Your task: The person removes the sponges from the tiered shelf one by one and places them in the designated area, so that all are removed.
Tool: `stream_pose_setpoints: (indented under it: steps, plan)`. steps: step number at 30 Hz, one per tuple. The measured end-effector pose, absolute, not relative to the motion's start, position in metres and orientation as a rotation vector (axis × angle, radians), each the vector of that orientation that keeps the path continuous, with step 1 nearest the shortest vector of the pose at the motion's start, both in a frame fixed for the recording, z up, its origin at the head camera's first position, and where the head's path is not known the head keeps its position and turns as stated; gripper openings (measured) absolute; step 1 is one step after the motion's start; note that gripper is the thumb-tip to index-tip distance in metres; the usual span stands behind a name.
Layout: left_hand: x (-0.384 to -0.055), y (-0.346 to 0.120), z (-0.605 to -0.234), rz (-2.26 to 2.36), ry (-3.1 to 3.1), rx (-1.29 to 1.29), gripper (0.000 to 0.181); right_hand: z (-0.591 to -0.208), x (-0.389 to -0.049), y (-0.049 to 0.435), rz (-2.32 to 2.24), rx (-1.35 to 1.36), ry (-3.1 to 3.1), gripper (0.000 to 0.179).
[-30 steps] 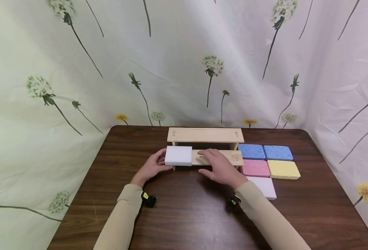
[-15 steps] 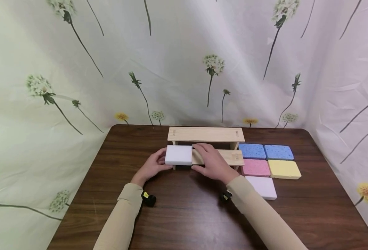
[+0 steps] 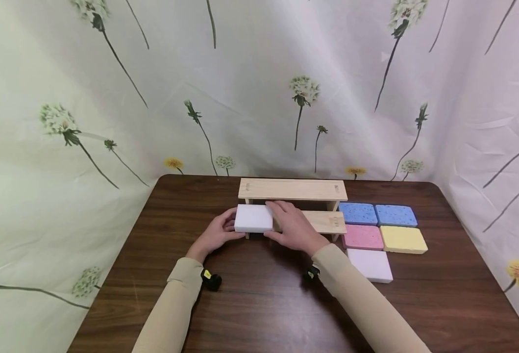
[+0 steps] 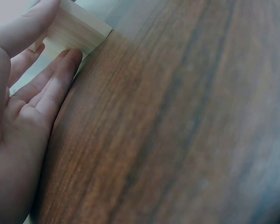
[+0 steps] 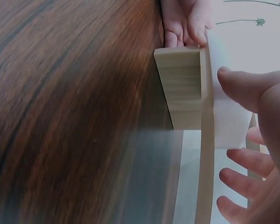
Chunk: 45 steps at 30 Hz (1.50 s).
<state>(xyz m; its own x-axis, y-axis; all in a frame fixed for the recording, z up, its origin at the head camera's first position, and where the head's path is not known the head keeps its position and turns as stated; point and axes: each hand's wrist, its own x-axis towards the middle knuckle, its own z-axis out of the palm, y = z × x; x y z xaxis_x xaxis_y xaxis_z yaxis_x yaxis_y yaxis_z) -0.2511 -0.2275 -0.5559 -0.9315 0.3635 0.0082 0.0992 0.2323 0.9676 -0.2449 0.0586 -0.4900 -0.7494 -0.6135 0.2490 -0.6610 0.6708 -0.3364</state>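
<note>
A white sponge (image 3: 253, 217) lies flat on the left part of the lower tier of a two-step wooden rack (image 3: 325, 221). My left hand (image 3: 213, 234) holds its left end, thumb at the front corner and index finger towards the back. At the other end, my right hand (image 3: 293, 229) spans the sponge from front to back, thumb before it and index finger behind. In the right wrist view, the right thumb (image 5: 245, 88) overlaps the sponge's front face, with the remaining fingers spread past its end. The left wrist view shows the left fingers (image 4: 56, 88) beside the rack's leg.
Right of the rack lie two blue sponges (image 3: 357, 214), a pink sponge (image 3: 363, 237), a yellow sponge (image 3: 403, 239) and a second white sponge (image 3: 369, 265). The rack's upper tier (image 3: 292, 189) rises behind the hands. A flower-printed curtain (image 3: 250, 98) borders the dark wooden table (image 3: 259, 314).
My right hand has moved left along the lower tier to the white sponge's right end. The left hand and the sponge have stayed in place.
</note>
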Motion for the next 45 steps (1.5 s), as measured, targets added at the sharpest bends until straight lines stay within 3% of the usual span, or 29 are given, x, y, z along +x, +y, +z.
stream_pose_setpoints:
  steps: [45]
  plan:
    - [-0.251, -0.227, -0.554, 1.734, 2.307, 0.407, 0.079, -0.487, -0.234, 0.098, 0.726, 0.996, -2.805, 0.082]
